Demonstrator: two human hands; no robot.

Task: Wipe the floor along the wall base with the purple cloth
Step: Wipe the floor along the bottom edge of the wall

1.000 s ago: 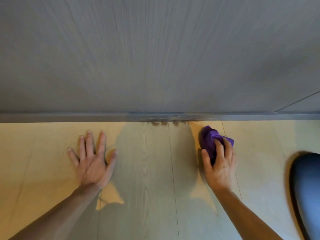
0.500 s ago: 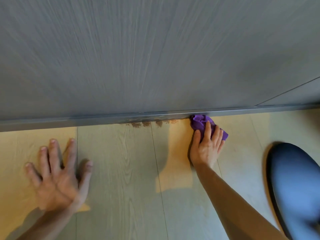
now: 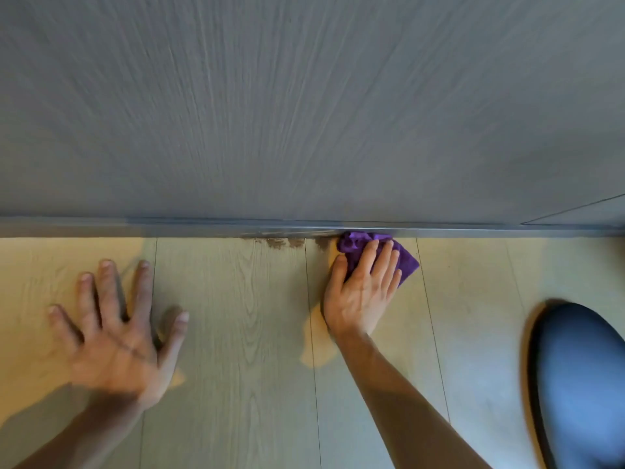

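Note:
The crumpled purple cloth [image 3: 402, 253] lies on the pale wood-look floor [image 3: 243, 316], pressed against the grey skirting strip [image 3: 169, 228] at the wall base. My right hand [image 3: 363, 289] rests flat on it, fingers spread over the cloth and pointing toward the wall. Brown dirt smears [image 3: 284, 242] sit on the floor along the strip, just left of the cloth. My left hand [image 3: 118, 333] is spread flat on the floor at the left, holding nothing.
A grey wood-grain wall panel [image 3: 304, 113] fills the upper half. A dark blue rounded shape [image 3: 581, 384], blurred, sits at the lower right on the floor.
My right hand has pushed the cloth forward from the open floor up to the skirting strip, beside the brown smears. My left hand now lies lower and further left in view.

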